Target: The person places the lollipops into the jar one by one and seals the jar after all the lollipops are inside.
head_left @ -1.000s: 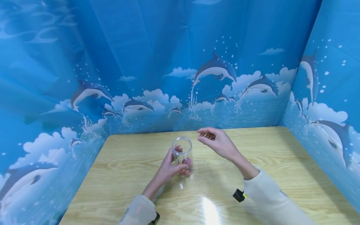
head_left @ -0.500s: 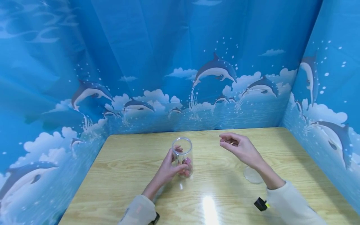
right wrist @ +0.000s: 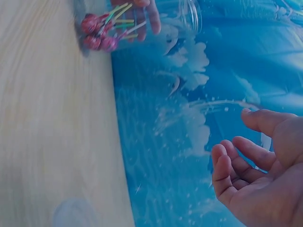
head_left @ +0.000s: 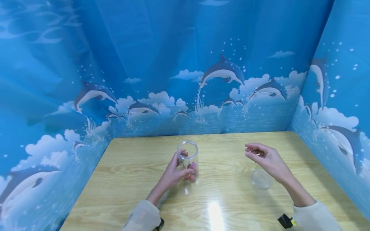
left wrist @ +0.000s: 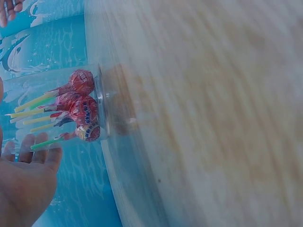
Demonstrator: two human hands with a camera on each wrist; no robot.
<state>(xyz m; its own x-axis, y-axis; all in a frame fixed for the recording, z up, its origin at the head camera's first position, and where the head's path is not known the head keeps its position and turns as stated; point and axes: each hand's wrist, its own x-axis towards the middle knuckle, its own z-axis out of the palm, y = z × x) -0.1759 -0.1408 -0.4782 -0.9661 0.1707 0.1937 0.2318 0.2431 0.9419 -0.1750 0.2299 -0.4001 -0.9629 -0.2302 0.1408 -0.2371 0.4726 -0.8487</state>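
My left hand [head_left: 172,171] grips a clear jar [head_left: 195,156] that stands upright on the table, its top uncovered. Inside, at the bottom, several lollipops [left wrist: 83,109] in red wrappers lie with yellow, green and white sticks pointing up. The left wrist view shows fingers [left wrist: 41,150] spread along the jar's side. Well to the right of the jar, my right hand [head_left: 268,161] hovers over the table. Its fingers are loosely bent and hold nothing, as the right wrist view shows. A round clear lid [head_left: 260,179] lies flat on the table just below it.
The wooden table [head_left: 138,205] has a light grain and a bright reflection near its front. A blue curtain [head_left: 162,57] printed with dolphins and clouds encloses the back and both sides. Small black devices [head_left: 285,221] are strapped at the sleeves.
My right hand has moved to the right, away from the jar, and slightly down. The round clear lid, hidden behind the arm earlier, shows now. Left hand and jar have stayed put.
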